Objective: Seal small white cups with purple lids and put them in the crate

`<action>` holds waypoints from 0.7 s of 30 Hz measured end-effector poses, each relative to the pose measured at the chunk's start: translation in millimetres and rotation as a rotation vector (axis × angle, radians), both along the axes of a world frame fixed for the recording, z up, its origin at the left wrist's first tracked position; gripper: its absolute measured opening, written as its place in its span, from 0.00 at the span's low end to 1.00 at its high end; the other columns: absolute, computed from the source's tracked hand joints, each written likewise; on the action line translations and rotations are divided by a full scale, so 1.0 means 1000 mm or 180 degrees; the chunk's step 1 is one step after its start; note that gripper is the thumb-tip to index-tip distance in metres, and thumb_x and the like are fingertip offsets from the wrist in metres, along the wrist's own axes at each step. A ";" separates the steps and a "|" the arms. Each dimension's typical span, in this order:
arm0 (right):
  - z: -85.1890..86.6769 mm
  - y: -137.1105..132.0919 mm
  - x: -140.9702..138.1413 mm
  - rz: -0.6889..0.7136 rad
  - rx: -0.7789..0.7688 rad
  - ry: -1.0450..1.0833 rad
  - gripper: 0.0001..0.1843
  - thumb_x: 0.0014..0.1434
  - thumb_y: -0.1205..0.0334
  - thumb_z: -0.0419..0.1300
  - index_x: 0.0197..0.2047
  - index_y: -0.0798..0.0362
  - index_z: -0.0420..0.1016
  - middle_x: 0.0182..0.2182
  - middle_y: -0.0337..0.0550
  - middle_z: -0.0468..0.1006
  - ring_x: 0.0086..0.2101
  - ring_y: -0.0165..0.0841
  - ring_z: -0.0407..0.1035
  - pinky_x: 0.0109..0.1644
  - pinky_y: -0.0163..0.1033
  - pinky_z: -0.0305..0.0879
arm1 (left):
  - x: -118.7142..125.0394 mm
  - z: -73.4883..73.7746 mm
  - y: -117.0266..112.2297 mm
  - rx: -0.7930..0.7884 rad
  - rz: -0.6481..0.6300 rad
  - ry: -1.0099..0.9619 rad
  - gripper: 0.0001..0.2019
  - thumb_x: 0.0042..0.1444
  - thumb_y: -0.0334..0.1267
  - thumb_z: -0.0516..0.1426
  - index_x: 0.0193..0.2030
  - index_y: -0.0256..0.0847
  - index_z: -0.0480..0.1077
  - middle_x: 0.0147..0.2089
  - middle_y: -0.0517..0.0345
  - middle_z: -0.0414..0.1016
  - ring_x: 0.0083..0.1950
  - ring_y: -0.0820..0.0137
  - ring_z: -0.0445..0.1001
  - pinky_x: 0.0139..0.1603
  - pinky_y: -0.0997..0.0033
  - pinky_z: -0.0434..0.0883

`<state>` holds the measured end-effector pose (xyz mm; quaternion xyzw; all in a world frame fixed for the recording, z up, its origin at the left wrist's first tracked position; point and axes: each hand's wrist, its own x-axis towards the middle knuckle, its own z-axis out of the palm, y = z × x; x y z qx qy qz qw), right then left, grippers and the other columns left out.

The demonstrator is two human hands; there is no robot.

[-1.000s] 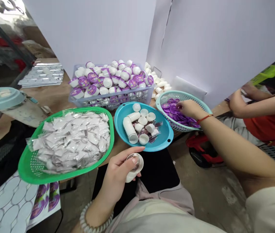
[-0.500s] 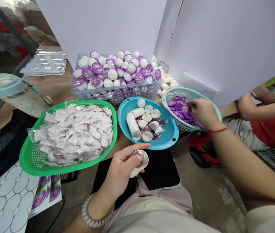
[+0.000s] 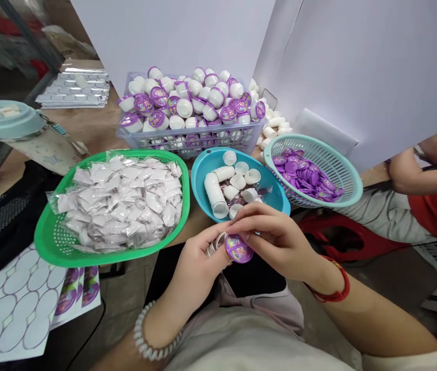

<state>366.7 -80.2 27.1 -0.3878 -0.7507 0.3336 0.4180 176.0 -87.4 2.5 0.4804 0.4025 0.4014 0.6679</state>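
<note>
the right hand (image 3: pixel 280 242) had left the teal basket (image 3: pixel 347 178) and now pinched a purple lid (image 3: pixel 238 249) against the white cup (image 3: pixel 215 246) gripped by the left hand (image 3: pixel 197 263).

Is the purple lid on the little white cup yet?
Not yet seated. The right hand holds the round purple lid tilted at the small white plastic cup in the left hand; the cup's rim shows beside it.

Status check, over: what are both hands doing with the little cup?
Left hand grips white cup. Right hand holds purple lid against its mouth. Nothing between them; blue bowl just beyond.
</note>
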 end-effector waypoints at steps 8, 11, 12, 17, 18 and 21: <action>0.001 -0.010 0.011 0.0656 0.0688 -0.0634 0.23 0.69 0.60 0.68 0.65 0.56 0.76 0.51 0.55 0.80 0.49 0.37 0.78 0.54 0.40 0.77 | -0.004 -0.001 0.000 -0.0136 -0.0205 0.0053 0.14 0.55 0.34 0.70 0.49 0.43 0.86 0.36 0.64 0.82 0.40 0.72 0.77 0.49 0.76 0.74; 0.001 -0.007 0.012 0.0455 0.0755 -0.0647 0.17 0.73 0.72 0.58 0.61 0.53 0.77 0.46 0.49 0.81 0.45 0.32 0.77 0.49 0.35 0.75 | -0.005 0.002 -0.002 -0.0321 -0.0427 0.0082 0.11 0.56 0.37 0.71 0.46 0.42 0.85 0.28 0.67 0.75 0.30 0.76 0.70 0.39 0.76 0.73; 0.002 -0.005 0.011 0.0377 0.0774 -0.0671 0.17 0.73 0.74 0.57 0.61 0.53 0.77 0.44 0.48 0.81 0.43 0.32 0.77 0.47 0.35 0.75 | -0.005 0.003 -0.003 -0.0394 -0.0493 0.0064 0.11 0.55 0.38 0.71 0.45 0.41 0.85 0.27 0.68 0.73 0.28 0.76 0.68 0.35 0.77 0.72; 0.008 0.007 0.004 0.1079 0.0862 -0.1018 0.18 0.73 0.74 0.52 0.61 0.58 0.75 0.41 0.51 0.82 0.40 0.35 0.73 0.44 0.39 0.71 | -0.004 0.007 -0.002 -0.0851 -0.0768 -0.0153 0.15 0.45 0.42 0.77 0.32 0.37 0.79 0.24 0.67 0.71 0.25 0.77 0.66 0.24 0.79 0.66; 0.010 0.009 0.004 0.1293 0.0801 -0.1033 0.19 0.73 0.74 0.51 0.61 0.58 0.75 0.42 0.51 0.82 0.40 0.36 0.72 0.45 0.40 0.71 | -0.004 0.007 -0.001 -0.0965 -0.0832 -0.0158 0.17 0.43 0.43 0.78 0.31 0.37 0.78 0.23 0.67 0.71 0.24 0.77 0.66 0.23 0.80 0.66; 0.014 0.011 0.007 0.1620 0.0576 -0.0846 0.20 0.73 0.73 0.51 0.63 0.57 0.74 0.44 0.52 0.83 0.40 0.36 0.71 0.46 0.41 0.70 | -0.007 0.005 0.000 -0.1261 -0.1005 -0.0161 0.23 0.40 0.48 0.79 0.33 0.36 0.78 0.26 0.63 0.75 0.24 0.76 0.72 0.21 0.80 0.67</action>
